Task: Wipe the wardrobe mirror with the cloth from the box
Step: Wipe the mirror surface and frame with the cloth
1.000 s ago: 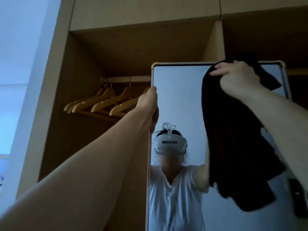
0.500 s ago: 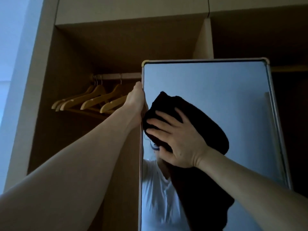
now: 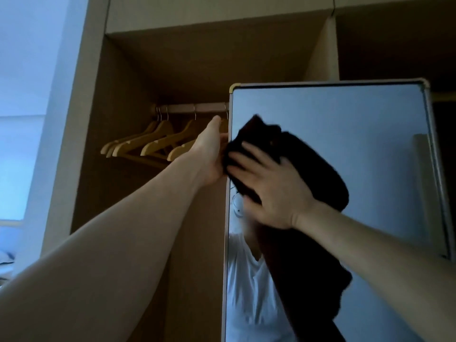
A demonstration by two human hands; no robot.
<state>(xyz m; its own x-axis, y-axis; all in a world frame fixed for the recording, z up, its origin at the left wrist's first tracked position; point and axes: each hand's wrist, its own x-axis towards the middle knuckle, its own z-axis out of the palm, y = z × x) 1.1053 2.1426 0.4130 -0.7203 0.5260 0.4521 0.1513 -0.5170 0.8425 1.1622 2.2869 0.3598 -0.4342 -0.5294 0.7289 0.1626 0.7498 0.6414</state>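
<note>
Wiping appears well under way but unfinished: in one open wardrobe (image 3: 197, 58), one mirror (image 3: 345, 144) fills the right half of the frame, and one dark cloth (image 3: 308, 156) lies against its upper left glass. One right hand (image 3: 271, 191) presses the cloth with flat, spread fingers. One left hand (image 3: 209, 154) grips the mirror's left edge, beside at least four wooden hangers (image 3: 153, 144).

free: mirror (image 3: 357, 149) right half | blocked: left edge by left grip (image 3: 212, 154), hangers (image 3: 148, 144) beyond
</note>
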